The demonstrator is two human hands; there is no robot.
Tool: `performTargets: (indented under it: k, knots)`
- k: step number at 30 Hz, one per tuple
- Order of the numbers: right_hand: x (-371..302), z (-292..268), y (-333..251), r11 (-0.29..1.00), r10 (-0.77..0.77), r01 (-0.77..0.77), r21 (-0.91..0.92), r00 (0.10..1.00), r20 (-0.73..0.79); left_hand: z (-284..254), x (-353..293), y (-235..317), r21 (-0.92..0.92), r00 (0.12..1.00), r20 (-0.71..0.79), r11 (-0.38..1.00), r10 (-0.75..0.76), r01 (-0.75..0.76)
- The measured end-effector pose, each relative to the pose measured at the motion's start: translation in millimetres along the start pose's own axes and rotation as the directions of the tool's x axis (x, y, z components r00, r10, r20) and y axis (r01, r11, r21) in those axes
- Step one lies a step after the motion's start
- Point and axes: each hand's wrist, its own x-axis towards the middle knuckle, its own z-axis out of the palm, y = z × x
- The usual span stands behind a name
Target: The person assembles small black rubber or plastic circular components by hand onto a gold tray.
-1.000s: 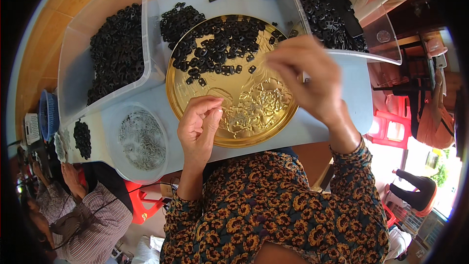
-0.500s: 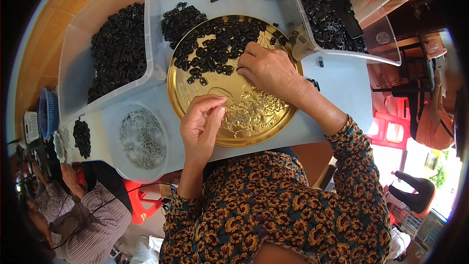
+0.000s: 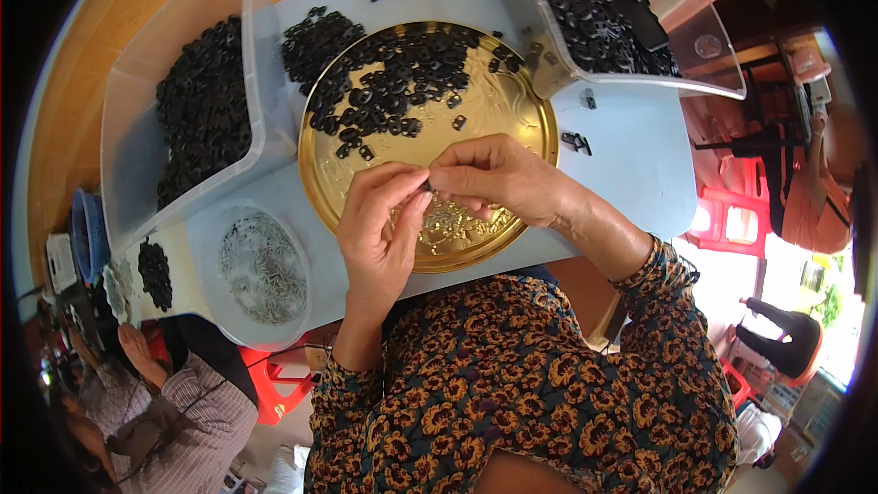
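Observation:
My left hand [image 3: 377, 229] and my right hand [image 3: 505, 181] meet fingertip to fingertip over the near part of a round gold tray [image 3: 512, 114]. Pinched between them is a small black piece [image 3: 426, 187], mostly covered by the fingers. Whether the left fingertips also hold something else cannot be made out. Many small black two-holed pieces [image 3: 393, 96] lie spread over the tray's far left half. Below my hands, small shiny metal parts [image 3: 444, 220] are heaped on the tray, partly hidden.
Clear plastic bins of black pieces stand at left [image 3: 254, 128] and right [image 3: 585, 73]. A round clear dish [image 3: 265, 270] holds small metal parts. A black pile [image 3: 320, 41] lies behind the tray. Another person's hand [image 3: 142, 352] is at lower left, near a red stool [image 3: 274, 389].
My right hand has drawn back from the black pieces toward me and joined my left fingertips, bringing a small black piece. The view has shifted slightly.

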Motion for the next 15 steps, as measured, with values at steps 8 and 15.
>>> performTargets:
  k: [8, 15]
  knots:
    - [-23, 25, 37, 0.907, -0.255, 0.197, -0.373, 0.960, -0.112, -15, -15, 4, 0.011, 0.988, 0.137, 0.997, -0.074, 0.073]
    - [-39, -9, 45, 0.430, -0.705, 0.371, -0.823, 0.708, -0.050, -21, -22, 0, -0.196, 0.968, 0.064, 0.948, -0.243, 0.251]
